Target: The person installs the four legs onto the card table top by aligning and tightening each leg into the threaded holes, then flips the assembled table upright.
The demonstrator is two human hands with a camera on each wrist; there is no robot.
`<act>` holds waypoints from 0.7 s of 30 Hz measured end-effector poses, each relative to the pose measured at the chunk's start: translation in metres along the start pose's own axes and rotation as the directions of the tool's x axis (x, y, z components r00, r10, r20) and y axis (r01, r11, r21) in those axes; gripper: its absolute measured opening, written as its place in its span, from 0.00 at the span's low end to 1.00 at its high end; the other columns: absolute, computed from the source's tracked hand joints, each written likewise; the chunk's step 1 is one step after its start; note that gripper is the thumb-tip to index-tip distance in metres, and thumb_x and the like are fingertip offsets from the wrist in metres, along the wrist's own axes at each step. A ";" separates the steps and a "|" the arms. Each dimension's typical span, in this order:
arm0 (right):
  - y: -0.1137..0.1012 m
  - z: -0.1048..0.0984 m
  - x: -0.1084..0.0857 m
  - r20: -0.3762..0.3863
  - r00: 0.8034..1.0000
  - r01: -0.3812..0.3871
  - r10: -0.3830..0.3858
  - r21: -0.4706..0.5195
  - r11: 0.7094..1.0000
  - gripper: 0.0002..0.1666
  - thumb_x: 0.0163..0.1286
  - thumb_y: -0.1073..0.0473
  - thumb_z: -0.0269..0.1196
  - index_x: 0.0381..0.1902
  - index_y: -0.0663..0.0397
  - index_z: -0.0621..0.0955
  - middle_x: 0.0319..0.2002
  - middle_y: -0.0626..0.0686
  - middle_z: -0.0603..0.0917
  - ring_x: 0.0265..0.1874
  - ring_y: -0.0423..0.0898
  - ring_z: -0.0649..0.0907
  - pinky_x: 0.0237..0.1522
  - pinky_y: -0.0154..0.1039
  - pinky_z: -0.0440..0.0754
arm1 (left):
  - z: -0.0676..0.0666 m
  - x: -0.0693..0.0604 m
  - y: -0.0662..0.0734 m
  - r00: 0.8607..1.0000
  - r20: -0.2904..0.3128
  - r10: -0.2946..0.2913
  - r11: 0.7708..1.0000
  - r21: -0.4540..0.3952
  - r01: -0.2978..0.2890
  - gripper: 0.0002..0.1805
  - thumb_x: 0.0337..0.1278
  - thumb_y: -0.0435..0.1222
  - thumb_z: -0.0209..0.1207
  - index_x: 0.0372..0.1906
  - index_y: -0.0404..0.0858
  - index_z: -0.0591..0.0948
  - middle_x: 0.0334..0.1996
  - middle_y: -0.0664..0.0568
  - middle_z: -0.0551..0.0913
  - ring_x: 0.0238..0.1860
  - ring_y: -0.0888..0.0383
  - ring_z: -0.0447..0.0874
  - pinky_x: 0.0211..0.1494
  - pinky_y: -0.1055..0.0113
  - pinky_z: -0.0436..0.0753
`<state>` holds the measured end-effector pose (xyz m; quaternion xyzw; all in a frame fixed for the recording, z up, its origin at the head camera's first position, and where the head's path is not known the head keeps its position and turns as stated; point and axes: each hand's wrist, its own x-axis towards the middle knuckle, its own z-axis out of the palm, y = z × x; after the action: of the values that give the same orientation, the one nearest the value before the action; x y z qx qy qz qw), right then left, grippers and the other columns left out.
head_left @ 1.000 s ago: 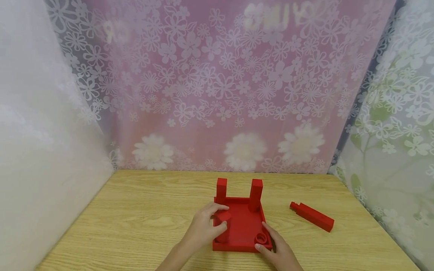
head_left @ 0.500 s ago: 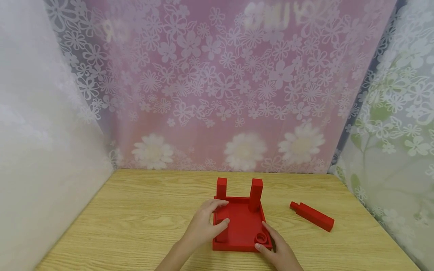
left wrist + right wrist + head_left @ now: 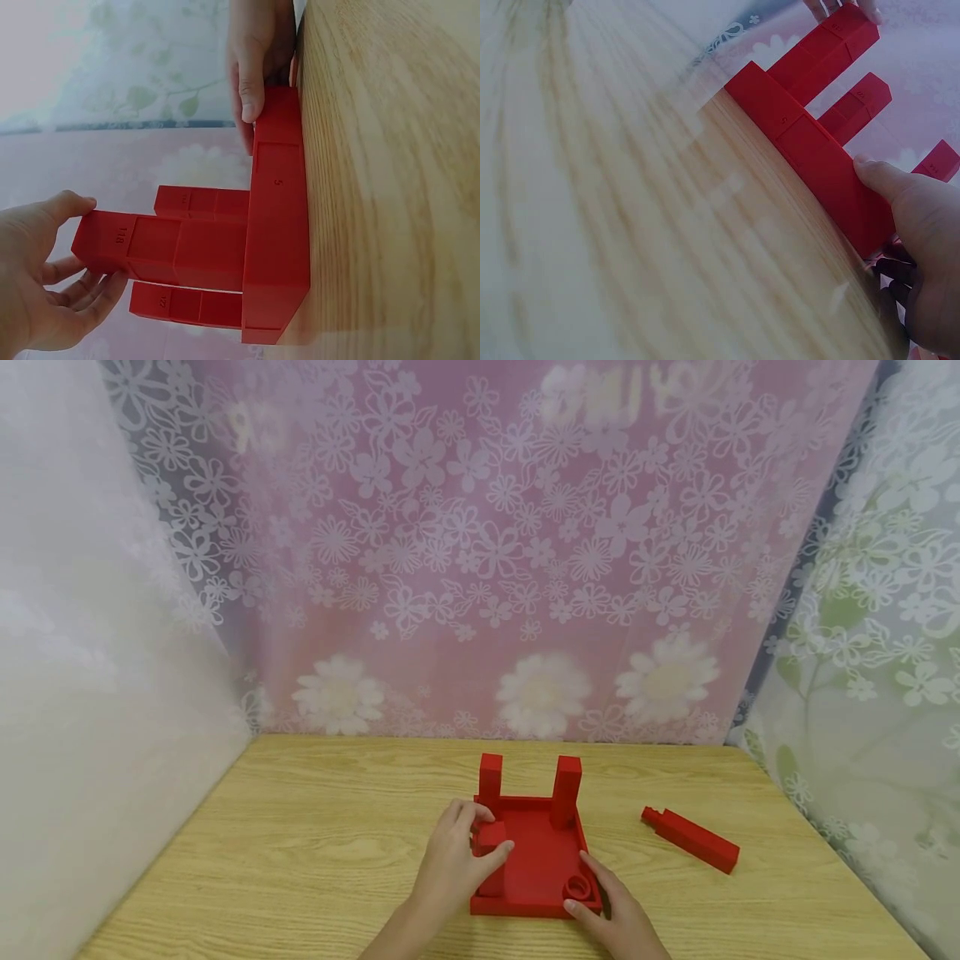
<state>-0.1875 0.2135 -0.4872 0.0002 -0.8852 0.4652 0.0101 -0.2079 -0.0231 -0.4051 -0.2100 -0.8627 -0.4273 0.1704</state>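
A red upside-down table-like frame, its base [image 3: 536, 864] flat on the wooden table, has three square legs standing up. My left hand [image 3: 450, 860] grips the top of the near left leg [image 3: 157, 244] between thumb and fingertips; that leg's foot sits at the base's corner. My right hand [image 3: 622, 914] holds the base's near right corner, thumb on the front wall and fingers along the side. Next to it, inside that corner, is a round socket [image 3: 577, 887] with no leg in it. The far left leg [image 3: 491, 777] and far right leg [image 3: 566, 792] stand upright.
A loose red leg [image 3: 697, 841] with a notched peg end lies on the table to the right of the base. A pink floral curtain [image 3: 480, 568] hangs behind the table [image 3: 337, 835], and pale sheets flank both sides.
My left hand's fingers, spread apart around the near left leg's top half a second ago, have closed back onto it. The right hand and base have stayed put.
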 end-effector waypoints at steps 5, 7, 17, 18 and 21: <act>-0.001 -0.001 0.001 0.000 1.000 -0.008 0.008 -0.005 1.000 0.47 0.54 0.39 0.65 0.67 0.53 0.64 0.63 0.63 0.65 0.59 0.61 0.66 0.54 0.58 0.66 | -0.002 0.001 -0.001 1.000 0.028 -0.013 0.999 -0.037 0.014 0.15 0.47 0.39 0.67 0.39 0.43 0.74 0.35 0.60 0.69 0.32 0.61 0.69 0.33 0.72 0.75; -0.001 -0.001 0.001 0.002 1.000 -0.011 0.011 -0.005 1.000 0.47 0.54 0.39 0.65 0.67 0.53 0.64 0.63 0.63 0.65 0.59 0.61 0.66 0.54 0.59 0.66 | -0.002 0.001 -0.001 0.999 0.034 -0.018 0.999 -0.048 0.020 0.15 0.47 0.39 0.67 0.39 0.43 0.74 0.35 0.60 0.69 0.32 0.61 0.69 0.34 0.72 0.75; 0.000 0.000 0.001 0.009 1.000 -0.025 0.025 -0.005 1.000 0.48 0.54 0.39 0.66 0.67 0.53 0.64 0.63 0.63 0.64 0.60 0.62 0.65 0.54 0.61 0.65 | -0.002 0.001 -0.003 1.000 0.025 -0.018 0.996 -0.086 0.020 0.14 0.46 0.38 0.67 0.37 0.42 0.75 0.35 0.60 0.71 0.32 0.59 0.71 0.33 0.72 0.76; 0.001 0.000 0.001 0.010 1.000 -0.026 0.026 -0.004 1.000 0.48 0.54 0.39 0.66 0.67 0.53 0.64 0.63 0.63 0.64 0.60 0.62 0.65 0.54 0.61 0.65 | -0.001 0.001 -0.003 1.000 0.021 -0.016 0.996 -0.086 0.018 0.14 0.46 0.38 0.67 0.37 0.42 0.75 0.35 0.60 0.71 0.32 0.59 0.71 0.33 0.72 0.76; 0.001 0.000 0.002 0.010 1.000 -0.026 0.026 -0.003 1.000 0.48 0.53 0.39 0.66 0.67 0.53 0.64 0.63 0.63 0.64 0.60 0.62 0.65 0.54 0.61 0.65 | -0.002 0.001 -0.003 1.000 -0.002 0.011 0.996 -0.092 -0.011 0.14 0.45 0.37 0.68 0.37 0.41 0.76 0.34 0.60 0.71 0.31 0.61 0.71 0.32 0.71 0.76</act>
<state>-0.1896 0.2140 -0.4884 -0.0092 -0.8858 0.4640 -0.0005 -0.2103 -0.0261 -0.4055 -0.2219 -0.8409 -0.4657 0.1635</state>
